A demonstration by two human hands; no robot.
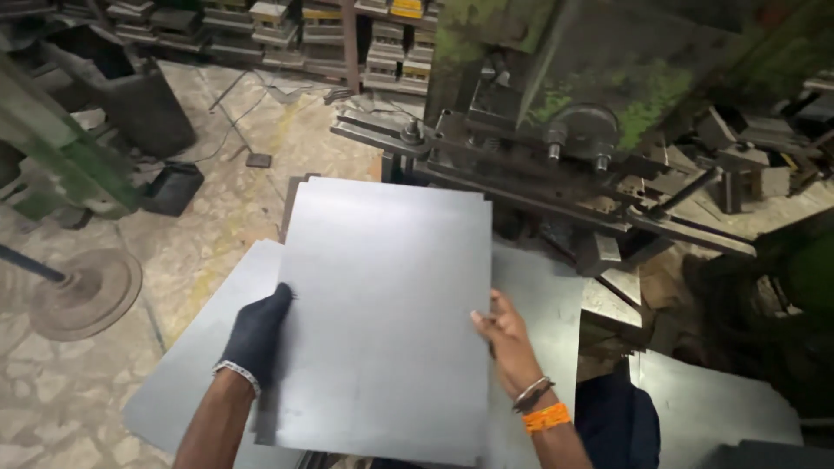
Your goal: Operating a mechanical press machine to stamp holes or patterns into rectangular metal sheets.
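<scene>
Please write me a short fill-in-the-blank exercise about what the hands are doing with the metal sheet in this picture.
1. The left hand wears a dark ____.
2. Both hands grip the side edges of a flat grey metal ____.
3. The right hand is bare, with an ____ band on its wrist.
4. Beyond the sheet stands a machine with worn ____ paint.

Missing words: glove; sheet; orange; green

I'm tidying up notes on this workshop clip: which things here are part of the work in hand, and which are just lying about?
In hand:
- top metal sheet, gripped by gloved left hand and bare right hand
- sheet stack beneath
- green press machine

Lying about:
- round disc on the floor
- black box
- stacked blocks on shelves
</scene>
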